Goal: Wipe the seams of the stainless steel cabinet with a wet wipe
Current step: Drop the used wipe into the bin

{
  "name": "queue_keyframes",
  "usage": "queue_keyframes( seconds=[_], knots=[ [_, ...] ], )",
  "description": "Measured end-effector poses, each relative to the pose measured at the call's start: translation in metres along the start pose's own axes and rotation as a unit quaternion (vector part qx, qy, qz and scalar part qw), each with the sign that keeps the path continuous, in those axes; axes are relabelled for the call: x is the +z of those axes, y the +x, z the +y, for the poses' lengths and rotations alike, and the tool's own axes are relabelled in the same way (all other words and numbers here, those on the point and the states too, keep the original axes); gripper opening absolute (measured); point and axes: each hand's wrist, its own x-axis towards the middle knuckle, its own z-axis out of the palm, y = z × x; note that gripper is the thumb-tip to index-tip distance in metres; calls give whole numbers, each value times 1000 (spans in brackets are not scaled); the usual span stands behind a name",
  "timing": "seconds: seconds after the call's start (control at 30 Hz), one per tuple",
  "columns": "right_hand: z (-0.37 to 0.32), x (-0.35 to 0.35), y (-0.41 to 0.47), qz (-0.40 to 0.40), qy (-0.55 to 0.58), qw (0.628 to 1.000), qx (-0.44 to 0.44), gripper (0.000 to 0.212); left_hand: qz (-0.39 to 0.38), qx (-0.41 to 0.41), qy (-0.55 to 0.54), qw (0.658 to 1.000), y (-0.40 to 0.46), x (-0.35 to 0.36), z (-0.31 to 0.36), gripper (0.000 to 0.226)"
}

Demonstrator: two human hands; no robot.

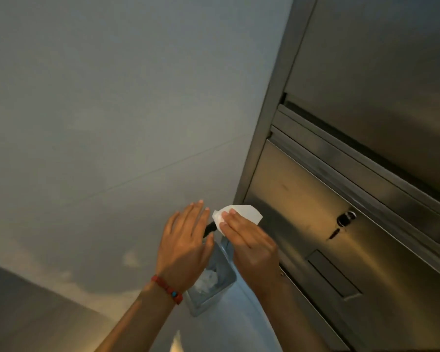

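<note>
A person's 2 bare hands are reaching toward a stainless steel cabinet [341, 199] filling the 3 o'clock side. The right hand [249, 240] is holding a white wet wipe [241, 213] under straight fingers beside the cabinet's left edge seam. At its 9 o'clock, the left hand [186, 240], wearing a red bracelet [167, 289], is hovering relaxed and flat. A grey bin [211, 283] is sitting at 6 o'clock.
</note>
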Motion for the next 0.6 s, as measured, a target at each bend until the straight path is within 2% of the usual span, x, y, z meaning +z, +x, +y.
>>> queue_keyframes(
  seconds=[0.1,0.23,0.33,0.47,0.6],
  knots=[
    [9,9,-5,-14,45,998,-45,44,-15,-61,28,998,-8,3,6,47],
    [12,26,-15,-21,79,994,-75,29,-28,-108,55,992,-24,8,9,46],
    [10,40,-25,-25,100,991,-82,22,-34,-125,79,988,-38,15,8,40],
    [12,59,-37,-38,106,990,-87,24,-60,-144,88,984,-47,28,1,53],
    [22,74,-46,-36,110,989,-89,21,-90,-169,80,978,-53,46,1,56]
  ],
)
